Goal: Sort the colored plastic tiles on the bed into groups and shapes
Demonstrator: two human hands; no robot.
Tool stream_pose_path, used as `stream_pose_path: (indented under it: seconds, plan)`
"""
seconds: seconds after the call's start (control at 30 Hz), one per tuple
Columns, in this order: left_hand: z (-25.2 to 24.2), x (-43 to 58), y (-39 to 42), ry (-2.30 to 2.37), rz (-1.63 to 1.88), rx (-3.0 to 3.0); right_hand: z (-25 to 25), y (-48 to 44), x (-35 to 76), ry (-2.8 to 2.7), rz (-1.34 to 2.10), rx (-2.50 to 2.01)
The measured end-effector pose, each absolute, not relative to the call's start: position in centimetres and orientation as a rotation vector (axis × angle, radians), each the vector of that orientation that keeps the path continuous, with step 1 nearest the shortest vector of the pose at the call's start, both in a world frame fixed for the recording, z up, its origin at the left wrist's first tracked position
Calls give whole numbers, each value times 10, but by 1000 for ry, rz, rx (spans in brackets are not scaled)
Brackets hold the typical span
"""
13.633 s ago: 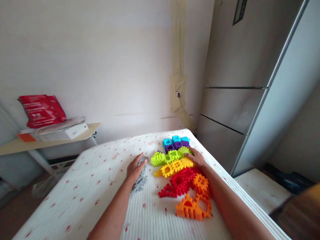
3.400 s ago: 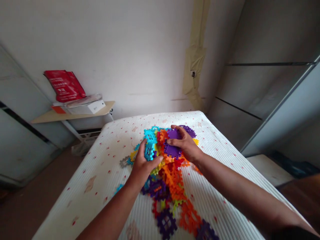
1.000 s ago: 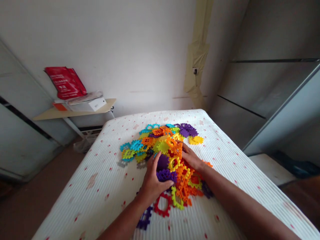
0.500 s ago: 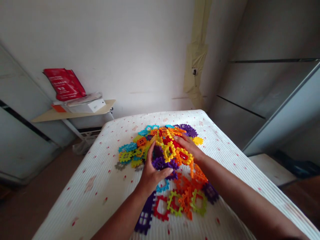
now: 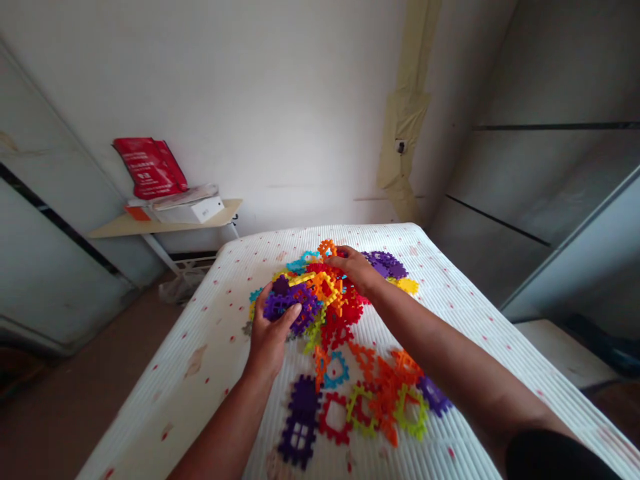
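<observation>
A loose heap of coloured interlocking plastic tiles (image 5: 327, 300) lies on a white mattress (image 5: 200, 360) dotted with red marks. My left hand (image 5: 270, 327) is curled around purple tiles (image 5: 287, 303) at the heap's left side. My right hand (image 5: 356, 268) reaches over the far part of the heap, fingers bent on orange and red tiles (image 5: 327, 250). Flat tiles (image 5: 360, 400) in purple, red, green and orange lie scattered nearer to me. A purple cluster (image 5: 386, 264) and a yellow tile (image 5: 407, 285) rest at the far right.
A low wooden shelf (image 5: 165, 223) by the wall carries a white box and a red bag (image 5: 150, 167). Grey cabinet panels (image 5: 540, 200) rise on the right. Brown floor (image 5: 75, 373) lies left of the mattress.
Both hands moved farther up the mattress, pushing the heap along. My left hand slid left onto purple tiles. More flat tiles are left spread out nearer to me.
</observation>
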State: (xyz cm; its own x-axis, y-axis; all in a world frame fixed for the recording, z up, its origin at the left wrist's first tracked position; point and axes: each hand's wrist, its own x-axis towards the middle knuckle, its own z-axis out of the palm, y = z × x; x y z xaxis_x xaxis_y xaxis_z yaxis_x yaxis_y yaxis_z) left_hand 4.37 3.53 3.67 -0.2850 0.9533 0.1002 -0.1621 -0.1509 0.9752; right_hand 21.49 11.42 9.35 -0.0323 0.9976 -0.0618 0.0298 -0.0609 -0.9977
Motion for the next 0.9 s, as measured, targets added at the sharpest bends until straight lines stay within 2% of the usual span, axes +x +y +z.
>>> stream_pose_path:
  seconds: [0.17,0.37,0.5,0.7,0.9]
  plan:
    - [32,28,50,1374,1634,1154,93,131,207,-1286,1179,-1310]
    - [21,7,64,1648,1490,1397,78,151,207,-1537,947,-1462]
    - [22,-6,66,1835,1309,1590,72,158,208,-1668,884,-1461]
    - [28,-20,65,2142,861,1815,70,178,207,-1971,703,-1434]
    - [21,-33,65,2218,777,2136,70,228,193,-2181,587,-1564]
